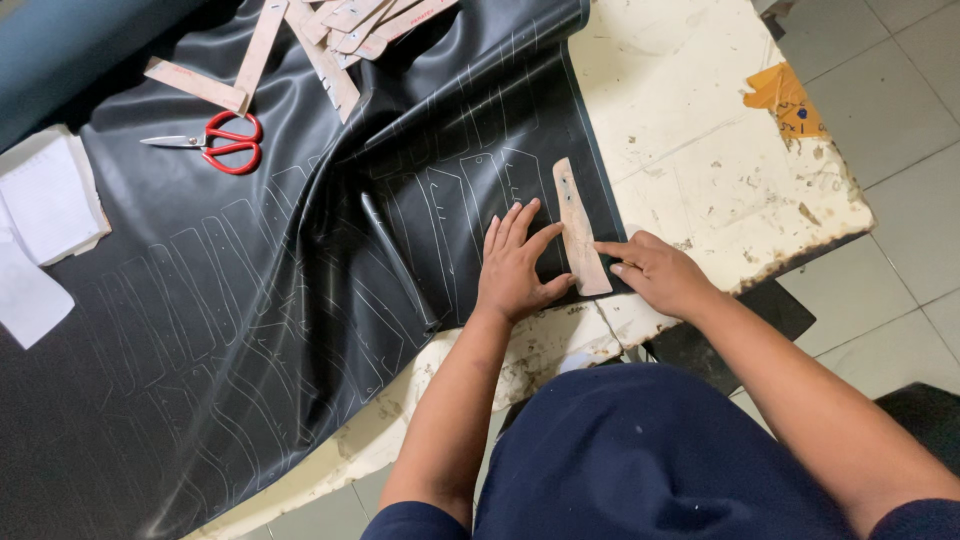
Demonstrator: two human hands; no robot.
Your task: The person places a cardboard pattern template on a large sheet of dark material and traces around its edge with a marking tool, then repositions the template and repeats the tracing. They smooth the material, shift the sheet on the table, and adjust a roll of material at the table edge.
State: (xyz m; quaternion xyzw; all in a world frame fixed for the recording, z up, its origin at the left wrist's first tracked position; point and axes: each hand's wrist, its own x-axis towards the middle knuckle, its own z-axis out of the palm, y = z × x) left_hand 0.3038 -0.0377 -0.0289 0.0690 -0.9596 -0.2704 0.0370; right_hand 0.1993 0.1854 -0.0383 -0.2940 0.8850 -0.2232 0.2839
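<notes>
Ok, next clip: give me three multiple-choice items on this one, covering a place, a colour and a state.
1. Where does the slim tan template lie?
A. near the right edge of the black sheet
B. on the floor
C. under the scissors

2. What colour are the scissor handles?
A. blue
B. red
C. yellow

3. How is the left hand?
A. clenched in a fist
B. gripping the scissors
C. pressed flat beside the template

Key: 1 A, it rests on the sheet's right margin; 2 B, the loops are red; 3 C, fingers spread flat, while the right hand touches the template's lower edge.
</notes>
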